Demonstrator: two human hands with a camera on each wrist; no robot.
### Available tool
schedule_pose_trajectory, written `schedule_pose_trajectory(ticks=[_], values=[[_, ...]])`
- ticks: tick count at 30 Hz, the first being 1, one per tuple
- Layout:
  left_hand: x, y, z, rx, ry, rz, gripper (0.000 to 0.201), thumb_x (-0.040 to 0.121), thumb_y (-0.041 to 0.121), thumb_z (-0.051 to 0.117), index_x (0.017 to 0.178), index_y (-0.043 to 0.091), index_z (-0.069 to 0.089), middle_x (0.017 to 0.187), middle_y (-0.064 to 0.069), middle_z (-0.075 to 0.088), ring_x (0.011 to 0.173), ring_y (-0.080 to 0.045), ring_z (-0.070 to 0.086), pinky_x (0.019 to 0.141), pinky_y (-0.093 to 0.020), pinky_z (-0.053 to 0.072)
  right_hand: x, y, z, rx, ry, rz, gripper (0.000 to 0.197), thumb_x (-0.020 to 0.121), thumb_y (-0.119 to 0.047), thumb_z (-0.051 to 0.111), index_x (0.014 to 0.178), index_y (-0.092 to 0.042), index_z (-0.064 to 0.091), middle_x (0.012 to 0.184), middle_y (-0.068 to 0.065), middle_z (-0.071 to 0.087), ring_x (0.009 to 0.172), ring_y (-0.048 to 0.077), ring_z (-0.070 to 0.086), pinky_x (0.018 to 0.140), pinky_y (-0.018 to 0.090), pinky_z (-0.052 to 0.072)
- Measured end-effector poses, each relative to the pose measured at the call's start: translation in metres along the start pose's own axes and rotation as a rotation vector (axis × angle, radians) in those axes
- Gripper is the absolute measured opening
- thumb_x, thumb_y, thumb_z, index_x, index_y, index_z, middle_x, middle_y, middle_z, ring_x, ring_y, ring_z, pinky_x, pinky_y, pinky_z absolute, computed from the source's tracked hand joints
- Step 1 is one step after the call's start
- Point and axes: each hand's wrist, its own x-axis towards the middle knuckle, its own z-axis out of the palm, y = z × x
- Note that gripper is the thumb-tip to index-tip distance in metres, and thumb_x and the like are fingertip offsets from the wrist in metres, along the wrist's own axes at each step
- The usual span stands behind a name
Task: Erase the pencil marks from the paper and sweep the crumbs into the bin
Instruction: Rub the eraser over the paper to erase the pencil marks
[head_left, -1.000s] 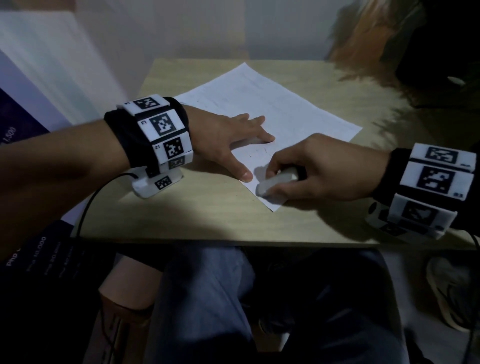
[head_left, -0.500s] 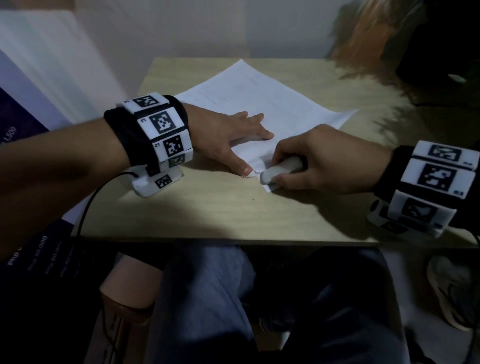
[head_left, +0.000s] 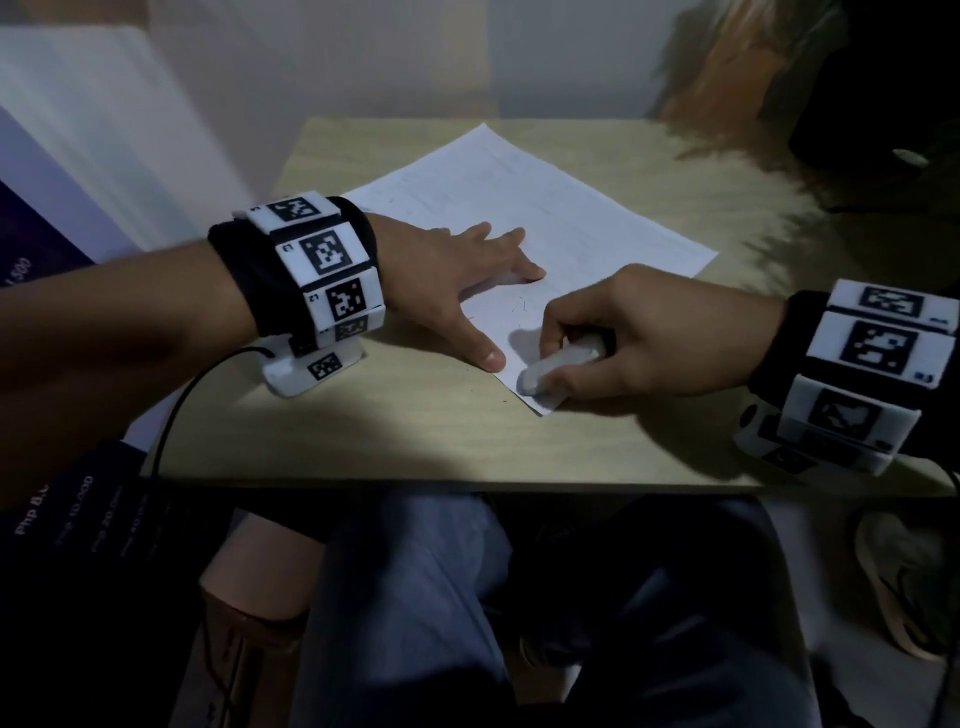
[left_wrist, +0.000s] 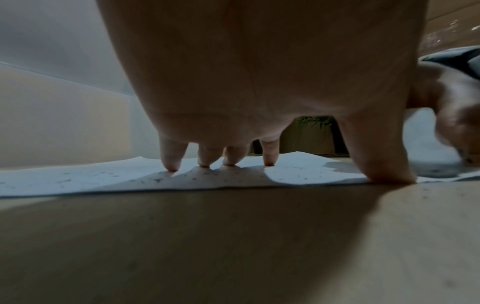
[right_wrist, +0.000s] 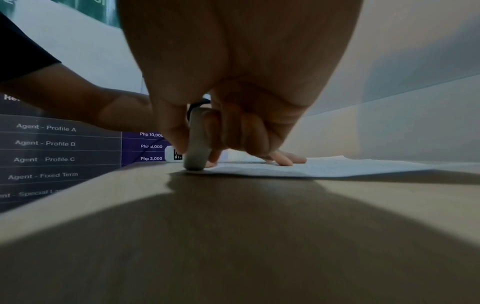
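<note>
The right hand (head_left: 654, 338) curls its fingers and thumb around a pale, rounded eraser (head_left: 556, 366), whose blunt tip is pressed onto the near corner of the paper (head_left: 545, 218). The left hand (head_left: 457, 280) lies spread flat, its straight fingertips (left_wrist: 171, 164) and thumb pressing the sheet down just beside the eraser, holding nothing. The paper is a white sheet lying at an angle on the light wood tabletop (head_left: 415, 441), with faint pencil traces and small dark crumbs (head_left: 519, 306) scattered between the two hands. Both wrists wear black bands with white blocks carrying square black-and-white codes. To the left stands a dark board (right_wrist: 52, 154) reading "Agent - Profile A", "Agent - Profile B", "Agent - Profile C", "Agent - Fixed Term", with "Php 10,000" and "Php 3,000" beside them.
</note>
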Motion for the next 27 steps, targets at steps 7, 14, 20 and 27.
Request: schedule_pose_trajectory(ticks=[7, 14, 20, 27], values=[[0.001, 0.0, -0.001, -0.005, 0.001, 0.001, 0.114, 0.07, 0.08, 0.065, 0.159, 0.044, 0.004, 0.168, 0.011, -0.02, 0.154, -0.014, -0.019, 0.126, -0.047, -0.004, 0.005, 0.001, 0.002, -0.034, -0.006, -0.046, 0.025, 0.081, -0.049, 0.07, 0.088, -0.025, 0.064, 0.065, -0.01, 0.06, 0.064, 0.007, 0.056, 0.057, 0.018, 0.04], [0.001, -0.001, -0.001, -0.012, 0.003, 0.009, 0.113, 0.071, 0.079, 0.067, 0.159, 0.044, 0.004, 0.168, 0.01, -0.02, 0.154, -0.015, -0.019, 0.126, -0.048, -0.004, 0.012, 0.009, -0.002, -0.15, 0.156, 0.001, 0.033, 0.08, -0.056, 0.061, 0.091, -0.025, 0.064, 0.065, -0.009, 0.06, 0.062, 0.006, 0.055, 0.06, 0.027, 0.041], [0.001, 0.001, 0.001, -0.017, 0.013, 0.005, 0.112, 0.071, 0.078, 0.068, 0.158, 0.045, 0.007, 0.168, 0.011, -0.018, 0.154, -0.015, -0.017, 0.126, -0.047, -0.003, 0.012, 0.009, -0.003, -0.073, 0.082, 0.037, 0.029, 0.079, -0.056, 0.068, 0.088, -0.028, 0.064, 0.065, -0.012, 0.06, 0.066, 0.007, 0.057, 0.058, 0.02, 0.038], [-0.001, 0.004, -0.001, -0.012, -0.003, -0.006, 0.111, 0.074, 0.074, 0.068, 0.159, 0.043, 0.004, 0.167, 0.011, -0.02, 0.154, -0.014, -0.019, 0.126, -0.047, -0.004, 0.005, 0.003, 0.0, -0.008, -0.048, -0.018, 0.027, 0.08, -0.053, 0.072, 0.088, -0.028, 0.065, 0.067, -0.007, 0.061, 0.065, 0.007, 0.055, 0.059, 0.021, 0.041]])
